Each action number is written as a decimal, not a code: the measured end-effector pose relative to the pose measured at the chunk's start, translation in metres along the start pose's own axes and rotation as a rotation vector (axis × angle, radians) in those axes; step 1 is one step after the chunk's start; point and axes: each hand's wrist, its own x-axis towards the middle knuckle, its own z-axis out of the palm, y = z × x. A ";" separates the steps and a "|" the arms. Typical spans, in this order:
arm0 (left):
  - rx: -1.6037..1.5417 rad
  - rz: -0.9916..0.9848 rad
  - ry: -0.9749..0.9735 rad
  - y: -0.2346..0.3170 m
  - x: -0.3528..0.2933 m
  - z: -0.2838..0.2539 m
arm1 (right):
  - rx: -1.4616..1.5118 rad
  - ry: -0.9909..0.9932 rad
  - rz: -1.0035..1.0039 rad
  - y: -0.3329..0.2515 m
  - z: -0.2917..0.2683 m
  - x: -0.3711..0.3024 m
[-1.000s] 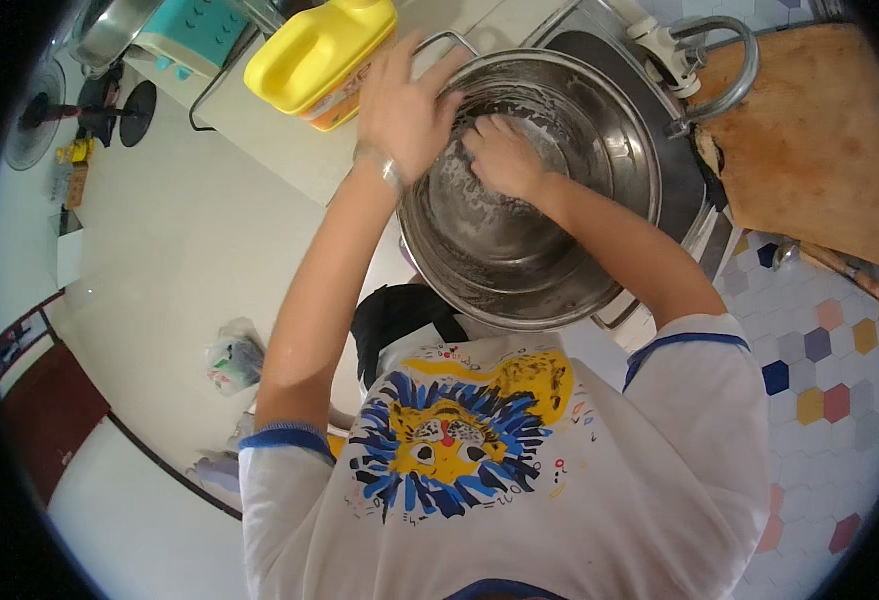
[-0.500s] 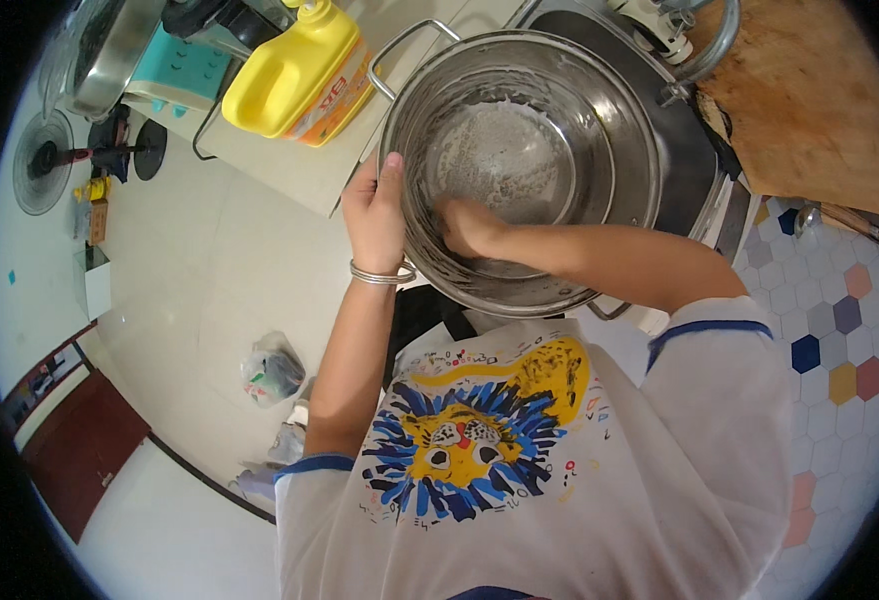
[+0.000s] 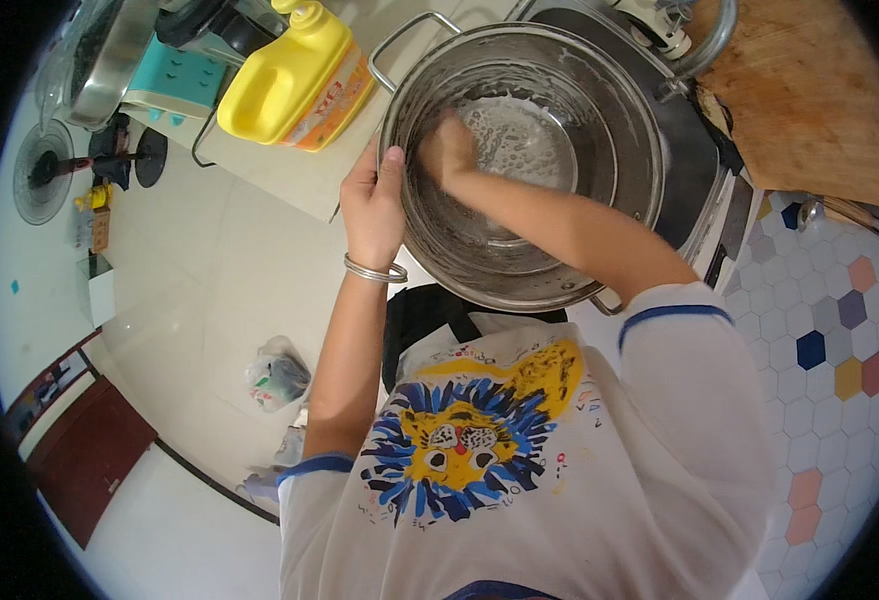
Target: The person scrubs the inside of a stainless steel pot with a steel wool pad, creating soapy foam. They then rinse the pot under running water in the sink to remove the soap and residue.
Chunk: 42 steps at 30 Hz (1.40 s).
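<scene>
Two hands are at a large steel pot (image 3: 614,130), which lies between the dark sink (image 3: 694,160) on the right and a yellow jug (image 3: 289,85) on the tabletop (image 3: 324,185) at far left. The left hand (image 3: 373,205) is partly closed on the pot's left rim, thumb over the edge; the right hand (image 3: 446,150), blurred, reaches inside by the left wall, near white foam (image 3: 519,140), its finger spread and any hold impossible to tell

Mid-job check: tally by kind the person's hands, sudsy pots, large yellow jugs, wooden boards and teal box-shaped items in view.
Sudsy pot: 1
Hands: 2 (left hand, right hand)
Large yellow jug: 1
Wooden board: 1
Teal box-shaped item: 1
Total: 6
</scene>
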 end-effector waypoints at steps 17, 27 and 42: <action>0.086 0.060 -0.043 0.002 0.013 -0.002 | 0.043 -0.084 0.184 -0.011 0.006 -0.017; 0.102 0.070 -0.081 0.003 0.019 -0.005 | 0.261 0.086 0.336 -0.013 -0.002 0.021; 0.140 0.046 -0.094 0.007 0.017 -0.010 | 0.410 0.216 0.332 -0.020 -0.010 0.053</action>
